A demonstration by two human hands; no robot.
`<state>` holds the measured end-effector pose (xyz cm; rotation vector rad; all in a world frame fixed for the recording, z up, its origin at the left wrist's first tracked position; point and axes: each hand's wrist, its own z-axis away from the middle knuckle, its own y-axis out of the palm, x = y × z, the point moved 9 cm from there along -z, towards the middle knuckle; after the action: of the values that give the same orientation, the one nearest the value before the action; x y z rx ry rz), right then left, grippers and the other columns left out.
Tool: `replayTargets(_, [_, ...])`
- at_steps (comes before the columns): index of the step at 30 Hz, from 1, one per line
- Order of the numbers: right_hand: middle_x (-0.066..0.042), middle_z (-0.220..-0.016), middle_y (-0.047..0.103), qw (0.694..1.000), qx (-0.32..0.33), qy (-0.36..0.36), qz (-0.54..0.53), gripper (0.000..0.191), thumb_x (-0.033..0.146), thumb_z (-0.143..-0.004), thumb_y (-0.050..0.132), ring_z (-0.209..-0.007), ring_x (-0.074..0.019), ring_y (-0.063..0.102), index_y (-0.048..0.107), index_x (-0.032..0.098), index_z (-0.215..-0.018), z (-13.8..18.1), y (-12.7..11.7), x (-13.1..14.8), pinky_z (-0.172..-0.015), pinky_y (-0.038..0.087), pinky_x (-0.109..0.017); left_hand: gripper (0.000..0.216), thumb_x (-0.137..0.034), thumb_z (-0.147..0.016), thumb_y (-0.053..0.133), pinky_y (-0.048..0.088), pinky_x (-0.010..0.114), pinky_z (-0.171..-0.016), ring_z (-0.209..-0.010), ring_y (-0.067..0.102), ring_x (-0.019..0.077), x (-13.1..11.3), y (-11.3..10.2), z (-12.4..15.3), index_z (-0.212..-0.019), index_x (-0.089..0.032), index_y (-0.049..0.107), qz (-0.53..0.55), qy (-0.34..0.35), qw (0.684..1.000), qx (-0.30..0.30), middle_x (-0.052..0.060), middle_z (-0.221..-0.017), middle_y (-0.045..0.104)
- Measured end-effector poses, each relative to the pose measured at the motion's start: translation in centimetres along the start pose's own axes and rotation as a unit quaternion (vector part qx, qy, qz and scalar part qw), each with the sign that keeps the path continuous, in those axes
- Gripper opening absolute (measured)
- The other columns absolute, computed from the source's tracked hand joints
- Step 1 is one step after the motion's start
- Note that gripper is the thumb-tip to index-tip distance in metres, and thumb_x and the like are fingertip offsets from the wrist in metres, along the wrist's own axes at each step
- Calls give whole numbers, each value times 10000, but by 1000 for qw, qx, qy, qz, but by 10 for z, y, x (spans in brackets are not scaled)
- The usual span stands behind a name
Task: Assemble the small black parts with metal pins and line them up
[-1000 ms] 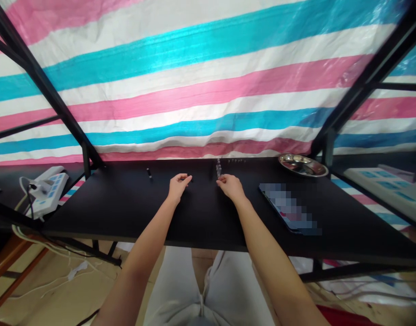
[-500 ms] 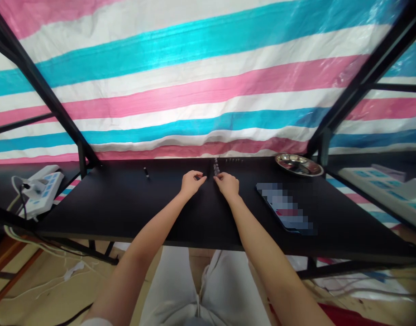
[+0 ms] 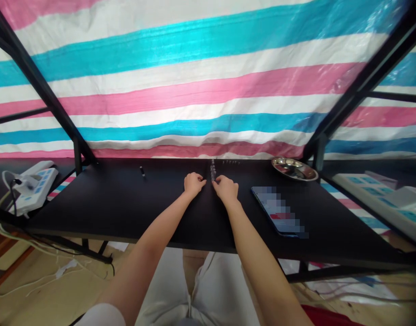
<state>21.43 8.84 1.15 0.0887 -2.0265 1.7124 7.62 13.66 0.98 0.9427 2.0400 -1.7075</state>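
Note:
My left hand [image 3: 193, 183] and my right hand [image 3: 225, 189] rest side by side at the middle of the black table [image 3: 126, 203], fingers curled and fingertips nearly touching. A short upright row of small clear beads [image 3: 212, 170] rises just beyond the fingertips. My right hand's fingers pinch at its near end. My left hand's fingers are curled in beside it; what they hold, if anything, is hidden. A line of tiny dark pieces [image 3: 231, 161] lies behind the beads.
A small black stick [image 3: 142, 171] lies at the back left. A metal dish [image 3: 294, 168] sits back right, and a phone [image 3: 278, 210] lies flat right of my hands. Power strips [image 3: 31, 185] and cables are at far left. Black frame posts stand at both back corners.
My left hand moved right, from near a small dark piece to right beside my right hand. My right hand stayed at the beads. The view shifted slightly.

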Motion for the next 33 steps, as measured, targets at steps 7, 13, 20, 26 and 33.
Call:
replayTargets(7, [-90, -906, 663, 1000, 2, -9, -2, 225, 332, -807, 479, -916, -243, 588, 639, 197, -889, 0, 3, 2, -779, 347, -350, 232, -384, -704, 626, 404, 302, -761, -856, 568, 208, 1, 1, 0, -835, -213, 713, -66, -15, 998, 4, 58, -835, 653])
replayTargets(13, [-78, -870, 666, 1000, -4, -12, -8, 217, 345, -803, 480, -880, -230, 594, 645, 206, -830, 2, 2, 2, -754, 354, -328, 347, -473, -691, 621, 403, 325, -798, -921, 551, 231, 4, -3, 3, -917, -221, 699, -96, -31, 995, 15, 67, -898, 643])
replayTargets(20, [-62, -712, 641, 998, -31, -34, -40, 311, 419, -816, 431, -699, -193, 581, 608, 202, -678, 9, -1, 9, -574, 307, -262, 673, -276, -691, 649, 449, 326, -839, -971, 546, 194, 31, -70, 29, -1303, -180, 385, 41, 52, 983, -169, 145, -1314, 375])
replayTargets(26, [-52, -629, 607, 992, -84, -78, -53, 351, 404, -833, 399, -619, -164, 537, 582, 197, -616, 15, -7, 22, -551, 267, -254, 983, -48, -655, 616, 499, 286, -821, -878, 593, 108, 113, -138, 50, -1384, -290, 2, 263, -61, 884, -383, 183, -1447, 73])
replayTargets(33, [-18, -549, 566, 981, -83, -154, -84, 375, 404, -837, 392, -549, -136, 501, 550, 202, -563, 23, -9, 36, -559, 285, -244, 1028, 26, -657, 560, 531, 177, -672, -1106, 535, 172, 160, -128, 33, -1358, -388, -67, 487, -173, 782, -349, 118, -1479, -15])
